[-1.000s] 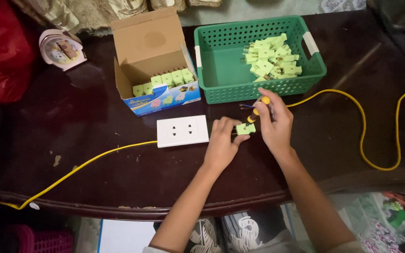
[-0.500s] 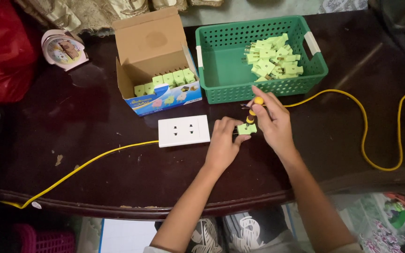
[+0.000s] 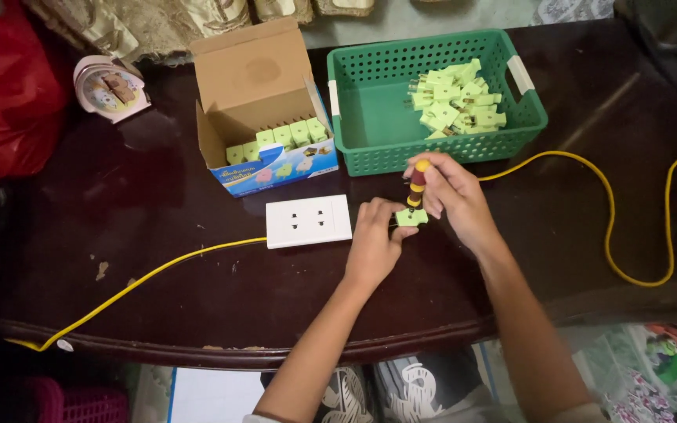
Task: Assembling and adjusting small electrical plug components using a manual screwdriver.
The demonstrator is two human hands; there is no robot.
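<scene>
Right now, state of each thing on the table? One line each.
Left hand: pinching the small green plug on the table.
Right hand: gripping a screwdriver, upright, tip on the plug.
Green plug: flat on the table, held.
Screwdriver: vertical, held.
Cardboard box: open, flap up, a row of green plugs inside.
Green basket: part filled, plugs heaped at right.
White socket plate: lying face up, nothing plugged in.
Yellow cable: slack, looped.
</scene>
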